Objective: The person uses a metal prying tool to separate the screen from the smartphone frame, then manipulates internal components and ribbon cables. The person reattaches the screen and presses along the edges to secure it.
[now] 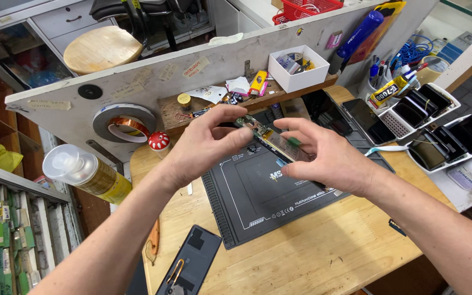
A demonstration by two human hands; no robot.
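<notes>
An opened phone body [273, 140] with its circuit board showing is held in the air above a dark work mat [258, 202]. My left hand [206, 143] pinches its far end between thumb and fingers. My right hand [326, 155] grips its near end, with the fingers curled over the top edge. A dark phone back panel [192, 265] lies on the wooden table near the front edge, below my left forearm.
Racks of phones [443, 128] stand at the right. A white parts box [297, 68], tape rolls [124, 123], a red mushroom figure [159, 141] and a spray can [86, 172] sit along the grey divider. A round wooden stool [102, 48] stands behind it.
</notes>
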